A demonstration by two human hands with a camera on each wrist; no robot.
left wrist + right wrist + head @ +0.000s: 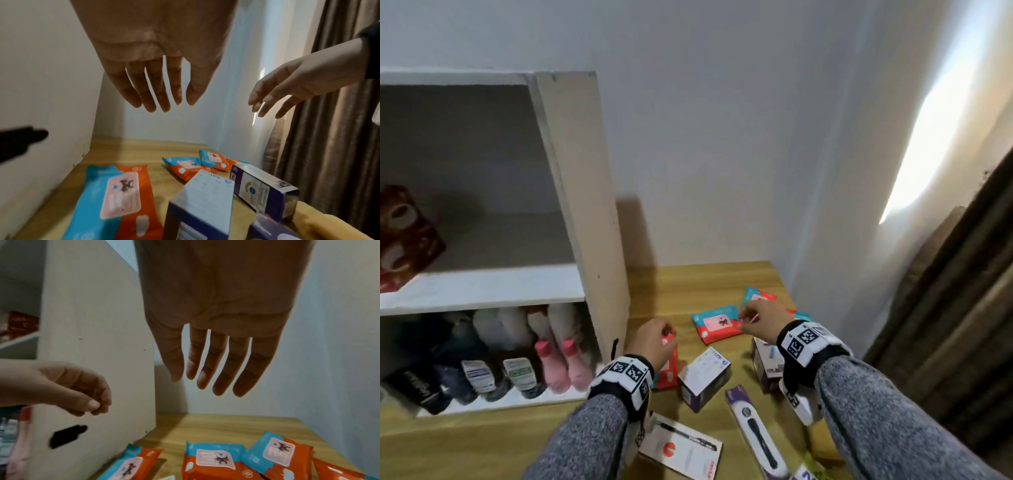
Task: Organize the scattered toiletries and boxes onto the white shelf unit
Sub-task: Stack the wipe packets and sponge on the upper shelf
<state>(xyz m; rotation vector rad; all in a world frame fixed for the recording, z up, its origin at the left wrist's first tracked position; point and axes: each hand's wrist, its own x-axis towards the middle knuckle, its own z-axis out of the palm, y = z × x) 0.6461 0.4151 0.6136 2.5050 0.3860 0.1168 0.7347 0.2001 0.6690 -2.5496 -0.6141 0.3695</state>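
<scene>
Both hands hover empty above the wooden table (pixel 709 281), to the right of the white shelf unit (pixel 582 192). My left hand (pixel 654 337) hangs with relaxed fingers (pixel 156 94) over a blue-and-orange wipes pack (pixel 115 199) that lies beside the shelf's side panel. My right hand (pixel 758 320) has straight, spread fingers (pixel 216 369) over several more wipes packs (pixel 216 462) near the back corner. A white-and-purple box (pixel 703 377) and a second purple box (pixel 767 366) lie between my wrists.
The upper shelf holds a dark red box (pixel 404 236) at its left. Bottles (pixel 517 353) fill the lower shelf. A long thermometer pack (pixel 755 431) and a pen card (pixel 681 448) lie near the front. A brown curtain (pixel 955 342) hangs on the right.
</scene>
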